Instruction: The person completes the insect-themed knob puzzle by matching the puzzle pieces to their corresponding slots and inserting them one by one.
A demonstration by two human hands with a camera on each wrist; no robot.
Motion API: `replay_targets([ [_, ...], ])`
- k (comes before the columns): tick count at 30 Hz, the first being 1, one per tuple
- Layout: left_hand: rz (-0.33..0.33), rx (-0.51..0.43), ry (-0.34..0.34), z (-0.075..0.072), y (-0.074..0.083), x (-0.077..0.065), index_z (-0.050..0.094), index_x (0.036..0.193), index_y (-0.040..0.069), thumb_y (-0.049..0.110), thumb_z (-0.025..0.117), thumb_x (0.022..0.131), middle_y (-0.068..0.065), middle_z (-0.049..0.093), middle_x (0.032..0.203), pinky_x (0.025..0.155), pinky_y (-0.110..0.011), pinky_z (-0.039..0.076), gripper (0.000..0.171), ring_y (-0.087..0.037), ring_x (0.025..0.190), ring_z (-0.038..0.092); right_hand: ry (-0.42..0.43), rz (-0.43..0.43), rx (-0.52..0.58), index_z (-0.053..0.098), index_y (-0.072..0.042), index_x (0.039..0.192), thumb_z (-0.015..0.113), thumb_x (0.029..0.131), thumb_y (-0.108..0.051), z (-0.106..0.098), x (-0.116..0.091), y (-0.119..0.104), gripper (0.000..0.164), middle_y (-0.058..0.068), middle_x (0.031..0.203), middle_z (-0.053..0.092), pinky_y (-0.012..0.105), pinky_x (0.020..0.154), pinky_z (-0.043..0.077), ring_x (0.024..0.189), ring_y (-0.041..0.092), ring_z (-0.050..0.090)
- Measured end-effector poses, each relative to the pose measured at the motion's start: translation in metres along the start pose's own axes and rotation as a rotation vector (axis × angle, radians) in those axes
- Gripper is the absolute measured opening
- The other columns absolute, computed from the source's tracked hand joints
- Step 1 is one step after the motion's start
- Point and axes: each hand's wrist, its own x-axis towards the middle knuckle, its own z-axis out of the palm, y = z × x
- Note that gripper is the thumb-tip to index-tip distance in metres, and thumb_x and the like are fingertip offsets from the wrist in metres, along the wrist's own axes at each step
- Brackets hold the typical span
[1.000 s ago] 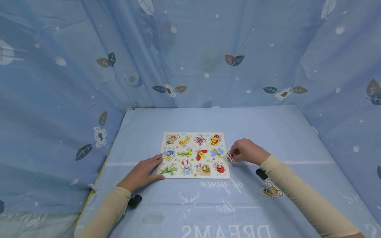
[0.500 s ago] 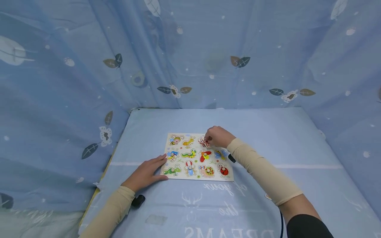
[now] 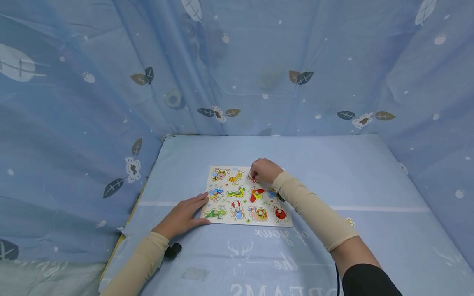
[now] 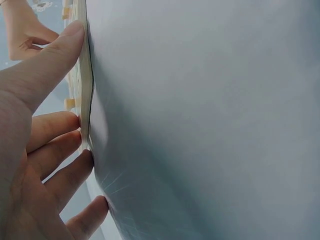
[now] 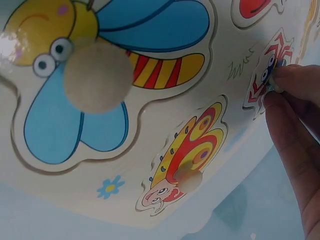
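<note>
A wooden peg puzzle board [image 3: 244,222] with insect pictures lies on the table. At its top row, my right hand [image 3: 264,169] pinches a red-striped spider puzzle piece [image 5: 265,70] between thumb and fingers. In the right wrist view the piece stands over the board surface, tilted; the pinching fingertips hide part of it. My left hand [image 3: 181,216] rests at the board's left edge, fingers spread and thumb at the front corner. Knobbed pieces nearby include a blue-winged insect [image 5: 165,27] and a yellow-red butterfly [image 5: 195,145]. The bee picture [image 3: 219,175] at top left shows no knob.
A loose piece [image 3: 349,222], mostly hidden by the right sleeve, lies on the table to the right. Blue patterned curtains [image 3: 255,74] enclose the back and sides. A black wrist camera [image 3: 173,250] sits under the left sleeve.
My right hand has carried the spider piece from beside the board's right edge leftward onto the top row. My left hand keeps its place at the board's edge.
</note>
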Motion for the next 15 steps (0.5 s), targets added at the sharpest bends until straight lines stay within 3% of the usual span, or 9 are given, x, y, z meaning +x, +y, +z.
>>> replay_targets([
  [6,-0.006,0.010,0.007,0.0003,-0.0009,0.0007,0.042,0.149,0.017,0.062,0.068,0.081,0.005,0.034,0.158,0.113,-0.050,0.039,0.086,-0.023,0.143,0.038,0.003,0.002,-0.017,0.070,-0.011,0.071,0.062,0.086,0.006,-0.0030,-0.0005,-0.0062,0.024,-0.002,0.065,0.057,0.024,0.055,0.034,0.057,0.010,0.036],
  [15,-0.009,-0.003,0.001,0.0013,0.0004,-0.0001,0.043,0.149,0.017,0.060,0.070,0.080,0.004,0.034,0.158,0.113,-0.049,0.039,0.085,-0.024,0.143,0.038,-0.009,0.032,-0.036,0.072,-0.013,0.075,0.062,0.088,0.004,0.0032,-0.0010,-0.0046,0.024,-0.004,0.072,0.063,0.024,0.056,0.036,0.059,0.010,0.041],
])
